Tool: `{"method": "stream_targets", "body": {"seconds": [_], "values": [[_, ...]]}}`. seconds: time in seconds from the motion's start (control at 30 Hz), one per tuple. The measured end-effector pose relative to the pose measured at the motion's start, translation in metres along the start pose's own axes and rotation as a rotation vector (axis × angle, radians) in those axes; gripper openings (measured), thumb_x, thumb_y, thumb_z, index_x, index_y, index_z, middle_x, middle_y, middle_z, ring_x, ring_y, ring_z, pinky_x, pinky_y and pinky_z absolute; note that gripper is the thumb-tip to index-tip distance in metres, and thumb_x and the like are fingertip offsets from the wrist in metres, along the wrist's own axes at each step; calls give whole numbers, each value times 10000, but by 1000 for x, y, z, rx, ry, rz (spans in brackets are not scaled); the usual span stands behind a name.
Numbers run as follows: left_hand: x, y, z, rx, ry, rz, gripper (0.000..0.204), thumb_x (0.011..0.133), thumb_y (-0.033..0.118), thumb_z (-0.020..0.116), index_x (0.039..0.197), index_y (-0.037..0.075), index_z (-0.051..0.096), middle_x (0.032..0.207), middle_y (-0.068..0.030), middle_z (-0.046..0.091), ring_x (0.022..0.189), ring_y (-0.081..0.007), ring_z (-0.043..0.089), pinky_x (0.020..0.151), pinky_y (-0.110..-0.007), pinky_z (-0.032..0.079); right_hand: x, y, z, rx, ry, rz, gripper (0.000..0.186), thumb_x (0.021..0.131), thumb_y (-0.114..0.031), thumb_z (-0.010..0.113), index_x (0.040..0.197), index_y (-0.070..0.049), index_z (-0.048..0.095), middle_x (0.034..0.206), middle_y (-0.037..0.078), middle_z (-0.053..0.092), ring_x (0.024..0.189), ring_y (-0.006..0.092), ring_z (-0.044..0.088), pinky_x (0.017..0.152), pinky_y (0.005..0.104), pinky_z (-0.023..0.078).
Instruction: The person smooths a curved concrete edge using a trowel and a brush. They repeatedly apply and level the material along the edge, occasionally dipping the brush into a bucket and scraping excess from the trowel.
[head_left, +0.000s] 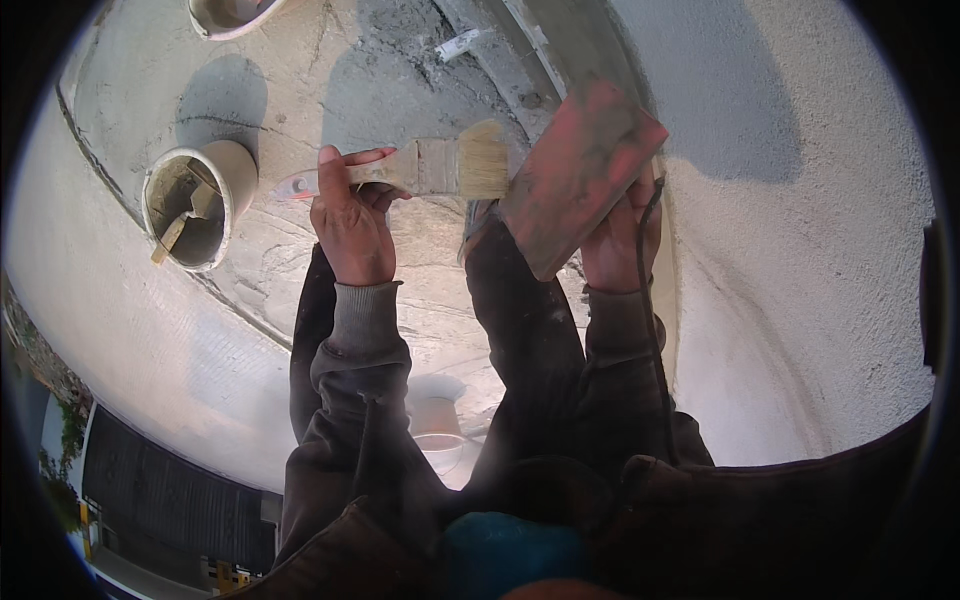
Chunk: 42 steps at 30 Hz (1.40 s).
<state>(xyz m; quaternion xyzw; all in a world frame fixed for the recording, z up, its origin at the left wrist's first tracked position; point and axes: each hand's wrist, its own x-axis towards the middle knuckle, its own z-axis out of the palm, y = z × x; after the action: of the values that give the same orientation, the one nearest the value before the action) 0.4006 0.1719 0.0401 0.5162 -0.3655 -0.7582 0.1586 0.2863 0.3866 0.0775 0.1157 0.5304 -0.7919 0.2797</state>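
Note:
Wrapped around the handle of a wide paintbrush [430, 166], my left hand [357, 236] has its thumb lying up along one side. The brush is level, its pale bristles pointing right. My right hand [612, 252] grips a red, mortar-smeared plastering float [572, 178] from behind. The float is tilted, with its broad face toward me, and it hides most of my right fingers. The bristle tips end close to the float's left edge; whether they touch it I cannot tell.
To the left stands a mortar-crusted bucket [238, 185] with a wooden-handled tool [172, 240] inside. Another bucket [232, 28] is at the top edge, and one [437, 425] lies beyond my legs. A rough plastered wall [840, 200] rises on the right. A white scrap [458, 44] lies near the ledge.

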Motion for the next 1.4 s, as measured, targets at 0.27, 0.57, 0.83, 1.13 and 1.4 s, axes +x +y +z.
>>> {"method": "stream_targets", "body": {"seconds": [0.27,0.57,0.83,1.13,1.4], "values": [[140,7,-12,-181,198,459,493,1080,421,451,1315,-12,421,1231,-171,581,877,-295,673,796,-423,597,163,2,-11,-1591,-76,-1095,254,930,-137,679,1178,-106,725,1119,112,708,991,267,699,825,366,581],[232,33,38,-430,207,683,502,1025,474,524,1041,-17,626,1010,-166,668,816,-267,697,712,-365,598,198,17,5,-1850,-20,-998,281,906,-113,683,1183,-115,726,1160,145,712,1094,317,694,896,399,587],[264,51,109,-569,136,567,483,983,402,440,1058,-39,623,1092,-190,638,826,-268,687,666,-362,553,238,14,66,-2058,125,-806,302,935,-99,658,1229,-132,719,1167,169,724,1094,319,688,939,383,563],[285,86,55,-507,131,600,474,1016,385,416,981,-32,641,1096,-204,630,843,-285,675,705,-358,584,157,38,2,-1893,27,-970,240,945,-113,589,1133,-96,737,1157,99,742,1157,290,680,976,422,543],[290,49,80,-548,-45,564,460,990,372,448,969,-45,643,1068,-191,640,816,-286,681,639,-329,595,292,18,97,-1923,95,-1112,333,967,-217,513,1205,-76,698,1237,189,688,1163,383,628,1040,453,482]]}}
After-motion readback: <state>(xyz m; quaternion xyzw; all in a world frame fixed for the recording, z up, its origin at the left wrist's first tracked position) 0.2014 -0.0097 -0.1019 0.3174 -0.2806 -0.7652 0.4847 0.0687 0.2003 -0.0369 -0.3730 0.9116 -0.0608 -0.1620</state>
